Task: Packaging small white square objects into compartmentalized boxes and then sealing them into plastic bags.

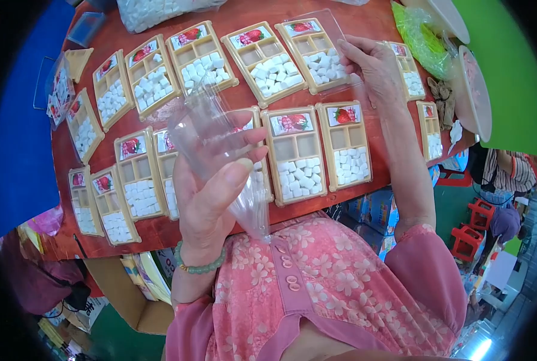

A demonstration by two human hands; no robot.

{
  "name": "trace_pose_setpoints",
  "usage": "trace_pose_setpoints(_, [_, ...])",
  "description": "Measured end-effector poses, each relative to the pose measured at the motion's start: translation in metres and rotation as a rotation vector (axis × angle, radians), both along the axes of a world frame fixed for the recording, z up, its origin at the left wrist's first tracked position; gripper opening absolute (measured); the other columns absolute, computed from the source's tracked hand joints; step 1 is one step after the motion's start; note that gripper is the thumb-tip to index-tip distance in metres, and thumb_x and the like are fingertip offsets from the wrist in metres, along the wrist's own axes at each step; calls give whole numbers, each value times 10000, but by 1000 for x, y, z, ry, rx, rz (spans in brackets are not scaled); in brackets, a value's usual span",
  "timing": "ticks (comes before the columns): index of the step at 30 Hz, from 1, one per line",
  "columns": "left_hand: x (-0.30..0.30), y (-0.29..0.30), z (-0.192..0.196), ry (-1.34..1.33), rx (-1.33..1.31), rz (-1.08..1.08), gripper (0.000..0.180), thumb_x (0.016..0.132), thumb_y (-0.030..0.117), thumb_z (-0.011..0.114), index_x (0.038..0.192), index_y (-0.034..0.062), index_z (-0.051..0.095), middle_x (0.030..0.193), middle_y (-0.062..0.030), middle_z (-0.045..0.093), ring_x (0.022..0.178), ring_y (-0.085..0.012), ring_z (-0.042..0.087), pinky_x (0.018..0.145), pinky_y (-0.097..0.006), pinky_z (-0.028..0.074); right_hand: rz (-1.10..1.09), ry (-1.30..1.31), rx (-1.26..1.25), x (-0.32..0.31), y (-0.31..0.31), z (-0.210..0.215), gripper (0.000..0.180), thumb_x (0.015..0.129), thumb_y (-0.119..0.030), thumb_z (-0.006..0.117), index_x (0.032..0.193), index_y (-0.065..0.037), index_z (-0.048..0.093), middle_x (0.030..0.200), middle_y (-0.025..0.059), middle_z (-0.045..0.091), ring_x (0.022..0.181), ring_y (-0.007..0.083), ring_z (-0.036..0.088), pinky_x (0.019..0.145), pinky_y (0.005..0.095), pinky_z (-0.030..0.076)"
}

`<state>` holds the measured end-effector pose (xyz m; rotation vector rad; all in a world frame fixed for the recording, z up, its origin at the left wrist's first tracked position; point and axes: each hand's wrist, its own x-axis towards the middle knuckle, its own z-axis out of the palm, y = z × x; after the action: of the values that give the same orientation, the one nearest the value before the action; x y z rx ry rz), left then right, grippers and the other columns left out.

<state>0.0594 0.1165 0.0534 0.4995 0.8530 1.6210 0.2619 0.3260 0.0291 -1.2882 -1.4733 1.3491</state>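
My left hand is closed around a stack of clear plastic lids, thumb across its side. The stack leans over the middle of the table and hides parts of the trays beneath. Between thumb and fingers, my right hand pinches the edge of a single clear plastic lid. That lid lies over a beige compartment tray in the far row; I cannot tell whether it is seated. The tray holds white marshmallow-like pieces below a strawberry picture card.
Several similar trays stand in two rows on the red table. A bag of white pieces lies at the far edge. On the right are a green plastic bag, pale round trays and brown gloves.
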Motion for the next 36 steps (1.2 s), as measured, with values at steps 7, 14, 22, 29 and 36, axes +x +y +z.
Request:
trace_pose_setpoints(7, [0, -2, -2, -64, 33, 14, 655, 759, 133, 652, 1324, -14, 354, 1262, -189, 481, 1130, -302, 548, 947, -402, 470, 0, -95, 69, -4, 8, -13, 289, 853, -149, 669, 1037, 72, 640, 775, 27, 619, 679, 60, 545, 612, 187, 435])
trace_pose_setpoints(14, [-5, -4, -5, -95, 19, 16, 685, 747, 153, 668, 1330, -12, 349, 1277, -206, 464, 1138, -304, 541, 953, -403, 468, -43, -302, 191, -8, 17, -21, 350, 833, -171, 685, 1069, 83, 630, 852, 52, 651, 757, 80, 584, 670, 199, 466])
trace_pose_setpoints(22, [-12, -7, -7, -110, 35, -2, 684, 738, 146, 668, 1324, -13, 353, 1274, -209, 467, 1136, -282, 544, 971, -383, 459, -74, -551, 386, -3, 26, -36, 360, 823, -213, 690, 1052, 61, 645, 824, 41, 645, 741, 76, 578, 659, 207, 465])
trace_pose_setpoints(29, [-15, -10, -16, 56, 26, -25, 778, 772, 315, 619, 1420, 52, 278, 1309, -224, 442, 1168, -353, 510, 976, -472, 432, -71, -645, 517, -14, 14, -35, 294, 823, -222, 689, 983, 23, 668, 802, 36, 656, 718, 73, 582, 650, 218, 468])
trace_pose_setpoints(36, [-16, -11, -17, 46, 50, -16, 756, 779, 291, 619, 1415, 49, 289, 1318, -240, 432, 1164, -360, 513, 974, -466, 438, -76, -677, 479, -9, 14, -31, 275, 822, -223, 685, 965, 12, 672, 785, 63, 670, 700, 104, 603, 662, 245, 479])
